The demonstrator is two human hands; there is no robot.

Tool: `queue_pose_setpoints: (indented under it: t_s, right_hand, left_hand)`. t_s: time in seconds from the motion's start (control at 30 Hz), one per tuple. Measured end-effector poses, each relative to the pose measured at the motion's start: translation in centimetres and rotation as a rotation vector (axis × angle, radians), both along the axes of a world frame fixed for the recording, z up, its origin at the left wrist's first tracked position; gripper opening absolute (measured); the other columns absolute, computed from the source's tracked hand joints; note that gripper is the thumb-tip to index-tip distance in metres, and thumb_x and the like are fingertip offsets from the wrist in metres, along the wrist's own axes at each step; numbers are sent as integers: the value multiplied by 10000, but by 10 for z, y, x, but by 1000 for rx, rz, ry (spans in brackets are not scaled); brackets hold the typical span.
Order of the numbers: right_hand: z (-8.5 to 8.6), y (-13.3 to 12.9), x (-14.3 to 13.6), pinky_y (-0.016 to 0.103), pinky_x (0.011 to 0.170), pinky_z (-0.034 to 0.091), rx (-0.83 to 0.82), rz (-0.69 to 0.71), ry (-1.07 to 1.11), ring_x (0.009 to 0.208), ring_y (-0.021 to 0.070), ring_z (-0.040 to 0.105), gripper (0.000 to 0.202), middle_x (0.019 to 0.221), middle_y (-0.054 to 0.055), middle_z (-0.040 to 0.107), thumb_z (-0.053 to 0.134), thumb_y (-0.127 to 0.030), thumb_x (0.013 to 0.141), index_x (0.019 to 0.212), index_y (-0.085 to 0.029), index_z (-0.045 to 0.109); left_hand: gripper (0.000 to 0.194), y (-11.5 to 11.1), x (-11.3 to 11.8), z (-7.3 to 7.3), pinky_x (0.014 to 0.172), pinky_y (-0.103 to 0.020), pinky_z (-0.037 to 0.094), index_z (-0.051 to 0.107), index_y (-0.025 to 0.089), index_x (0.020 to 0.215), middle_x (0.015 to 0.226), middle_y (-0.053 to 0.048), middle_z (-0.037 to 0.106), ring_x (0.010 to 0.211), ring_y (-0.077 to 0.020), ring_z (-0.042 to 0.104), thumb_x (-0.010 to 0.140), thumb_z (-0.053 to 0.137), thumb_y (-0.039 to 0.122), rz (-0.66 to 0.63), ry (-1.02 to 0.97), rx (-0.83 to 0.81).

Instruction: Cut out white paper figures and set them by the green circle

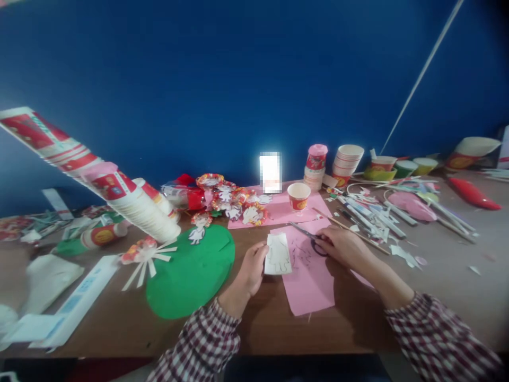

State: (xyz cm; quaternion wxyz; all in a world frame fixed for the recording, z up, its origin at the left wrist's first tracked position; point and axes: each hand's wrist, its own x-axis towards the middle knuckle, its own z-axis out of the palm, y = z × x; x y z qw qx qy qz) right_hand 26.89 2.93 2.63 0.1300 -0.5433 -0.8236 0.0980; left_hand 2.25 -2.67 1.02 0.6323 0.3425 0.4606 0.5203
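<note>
Between the thumb and fingers of my left hand (252, 268) is a small white piece of paper (278, 254) with a figure drawn on it in outline. My right hand (344, 246) grips a pair of scissors (304, 232) by the dark handles, blades pointing left and away from me. The blades are apart from the paper. Beneath both lies a pink sheet (312, 292) with dark scribbled marks. To the left a green paper oval (191, 276) rests on the table, with a cut-out paper figure (196, 233) at its upper edge.
A long leaning stack of paper cups (131, 199) stands at the left. One paper cup (299, 196) sits on another pink sheet (274, 209), near a lit screen (270, 172). Pens (369, 212), sticks and paper scraps lie at the right. A blue wall (238, 79) rises behind.
</note>
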Motion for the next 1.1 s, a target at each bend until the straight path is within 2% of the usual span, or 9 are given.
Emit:
queue_pose_setpoints:
  t_s: [0.1, 0.2, 0.33, 0.43, 0.6, 0.73, 0.87, 1.03, 1.1]
  right_hand:
    - [3, -1, -3, 286, 679, 434, 55, 25, 35, 812, 216, 644, 230, 927, 75, 695, 505, -326, 897, 962, -182, 671]
    - [17, 1, -19, 287, 695, 439, 74, 115, 94, 803, 202, 647, 215, 932, 58, 704, 545, -299, 865, 1006, -191, 665]
    - [42, 18, -63, 308, 711, 445, 91, 272, 72, 840, 216, 646, 220, 940, 76, 710, 521, -291, 888, 1008, -178, 667]
    - [53, 40, -103, 301, 678, 448, 61, 322, -51, 845, 221, 647, 223, 957, 86, 707, 470, -270, 926, 1012, -190, 660]
    - [52, 81, -165, 322, 779, 482, 35, 353, -141, 930, 219, 636, 198, 1046, 123, 673, 485, -210, 938, 1018, -142, 652]
    - [47, 104, -200, 357, 801, 518, -16, 325, -213, 904, 191, 636, 211, 1024, 106, 655, 541, -278, 936, 1032, -115, 633]
    - [40, 113, -216, 382, 812, 532, -42, 314, -235, 923, 175, 626, 232, 1092, 64, 630, 548, -316, 935, 1091, -155, 605]
    - [40, 113, -211, 334, 777, 488, -42, 309, -155, 905, 222, 637, 187, 1014, 144, 674, 495, -120, 905, 932, -123, 680]
    - [46, 109, -204, 320, 773, 466, -34, 303, -87, 921, 240, 631, 185, 1008, 153, 680, 505, -116, 879, 899, -124, 688]
  left_hand:
    - [254, -6, -13, 0, 638, -260, 460, 687, 110, 829, 789, -68, 687, 703, -165, 606, 730, 675, 343, -6, -10, -26]
    - [252, -8, -21, -2, 643, -264, 476, 687, 139, 839, 818, -61, 692, 738, -176, 616, 699, 701, 348, 19, -53, -60]
    - [263, -7, -21, -3, 672, -268, 497, 669, 161, 796, 814, -38, 683, 781, -180, 619, 641, 747, 358, 69, -130, -101]
    - [289, -7, -20, -2, 647, -269, 500, 652, 156, 761, 787, -33, 670, 743, -173, 612, 609, 767, 373, 76, -167, -120]
    - [272, -7, -21, -4, 611, -238, 485, 635, 155, 733, 713, -16, 634, 657, -133, 577, 631, 751, 380, 58, -189, -100]
    - [268, -7, -22, -9, 628, -234, 482, 614, 154, 725, 657, -2, 605, 668, -137, 591, 650, 735, 382, 54, -209, -89]
    - [298, -7, -20, -9, 661, -250, 493, 622, 141, 762, 695, -28, 636, 735, -166, 627, 636, 740, 384, 51, -221, -102]
    - [309, -7, -20, -6, 660, -247, 493, 630, 138, 764, 721, -42, 655, 760, -175, 637, 612, 747, 381, 60, -218, -112]
    - [302, -6, -20, -7, 651, -243, 492, 638, 140, 772, 718, -39, 658, 755, -173, 636, 615, 740, 377, 60, -212, -111]
